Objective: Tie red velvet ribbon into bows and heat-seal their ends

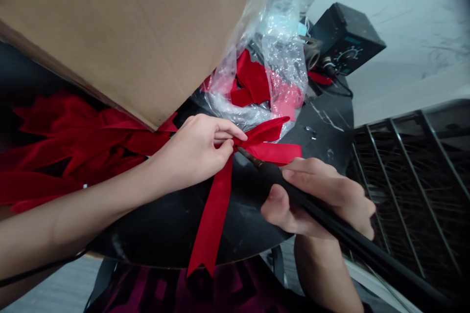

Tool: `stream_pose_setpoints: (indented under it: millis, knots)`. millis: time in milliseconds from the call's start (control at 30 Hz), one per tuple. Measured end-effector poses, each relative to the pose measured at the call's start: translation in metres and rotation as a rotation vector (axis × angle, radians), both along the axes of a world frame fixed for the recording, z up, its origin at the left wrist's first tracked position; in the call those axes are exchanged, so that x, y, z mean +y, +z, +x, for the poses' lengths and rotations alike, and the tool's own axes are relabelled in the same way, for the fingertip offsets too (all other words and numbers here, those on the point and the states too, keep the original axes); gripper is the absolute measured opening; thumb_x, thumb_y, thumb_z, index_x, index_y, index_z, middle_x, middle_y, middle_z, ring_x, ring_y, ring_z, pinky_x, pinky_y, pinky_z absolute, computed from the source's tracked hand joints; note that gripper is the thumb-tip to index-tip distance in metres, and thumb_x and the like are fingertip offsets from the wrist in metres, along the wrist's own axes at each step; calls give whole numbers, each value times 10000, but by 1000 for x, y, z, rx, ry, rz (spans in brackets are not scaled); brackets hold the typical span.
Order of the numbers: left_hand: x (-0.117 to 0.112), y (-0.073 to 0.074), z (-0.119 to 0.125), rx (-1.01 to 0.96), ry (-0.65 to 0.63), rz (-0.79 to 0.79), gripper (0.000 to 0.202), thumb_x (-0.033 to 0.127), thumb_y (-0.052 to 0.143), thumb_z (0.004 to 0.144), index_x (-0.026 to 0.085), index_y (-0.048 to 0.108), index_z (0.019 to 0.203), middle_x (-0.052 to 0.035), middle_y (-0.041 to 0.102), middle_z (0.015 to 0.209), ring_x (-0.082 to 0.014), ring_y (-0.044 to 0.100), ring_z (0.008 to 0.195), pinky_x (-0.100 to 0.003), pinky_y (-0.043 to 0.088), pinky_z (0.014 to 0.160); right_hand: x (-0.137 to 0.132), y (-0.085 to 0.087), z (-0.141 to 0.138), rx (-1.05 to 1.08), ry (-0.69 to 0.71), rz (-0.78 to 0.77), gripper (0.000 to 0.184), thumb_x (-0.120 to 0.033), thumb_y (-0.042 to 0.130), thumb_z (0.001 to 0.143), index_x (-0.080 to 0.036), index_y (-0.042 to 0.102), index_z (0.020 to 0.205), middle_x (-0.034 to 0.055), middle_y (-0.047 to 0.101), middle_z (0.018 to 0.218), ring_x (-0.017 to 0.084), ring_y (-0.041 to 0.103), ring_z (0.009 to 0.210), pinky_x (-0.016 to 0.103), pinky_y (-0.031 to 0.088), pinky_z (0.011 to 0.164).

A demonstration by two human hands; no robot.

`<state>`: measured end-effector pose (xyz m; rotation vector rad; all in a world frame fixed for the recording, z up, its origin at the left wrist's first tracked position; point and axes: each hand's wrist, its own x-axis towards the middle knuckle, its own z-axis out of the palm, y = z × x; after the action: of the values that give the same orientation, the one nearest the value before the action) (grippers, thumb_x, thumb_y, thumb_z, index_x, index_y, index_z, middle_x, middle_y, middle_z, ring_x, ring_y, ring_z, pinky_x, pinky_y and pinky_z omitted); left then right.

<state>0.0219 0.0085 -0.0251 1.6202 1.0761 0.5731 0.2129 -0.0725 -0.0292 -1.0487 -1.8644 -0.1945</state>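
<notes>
Head view: nearest, the right hand (319, 200) is gripping a black soldering iron (382, 257) like a pen, fingers closed around the handle. It is resting at the near edge of the round black table (165, 225). The iron's tip is pointing at the knot of a red ribbon bow (264, 144), and whether it is touching cannot be told. One long tail (213, 220) of the bow is hanging over that near edge. Just beyond, the left hand (194, 151) is pinching the bow's centre between thumb and fingertips, holding it over the middle of the table. The two hands are sitting close together, not touching. At the table's left side, a pile of red bows (73, 142) is lying under a cardboard box (128, 24). Behind the bow, a clear plastic bag (279, 44) is holding red ribbon pieces. At the far right edge, a black soldering station (345, 39) is standing, with a wire rack (411, 171) beside the table.
</notes>
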Motion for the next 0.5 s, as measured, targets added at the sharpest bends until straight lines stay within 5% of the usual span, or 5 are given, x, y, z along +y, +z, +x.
stream_pose_setpoints:
  millis: [267,500]
  knots:
    - [0,-3,-2,7,-7,32,268,108,615,891,163,821,1054,-37,856,1028,-191,820,946,-255,652,901,-9,4,5,-92,-82,-161,221,-72,726,817,-214,623,951,-46,660,708,102,638,562,235,579,589]
    - [0,-3,-1,8,-4,30,270,101,616,890,158,822,1055,-37,857,1022,-192,821,923,-269,651,923,-7,3,4,-32,40,-213,153,-145,719,851,-233,622,930,-31,641,715,107,601,575,252,509,521]
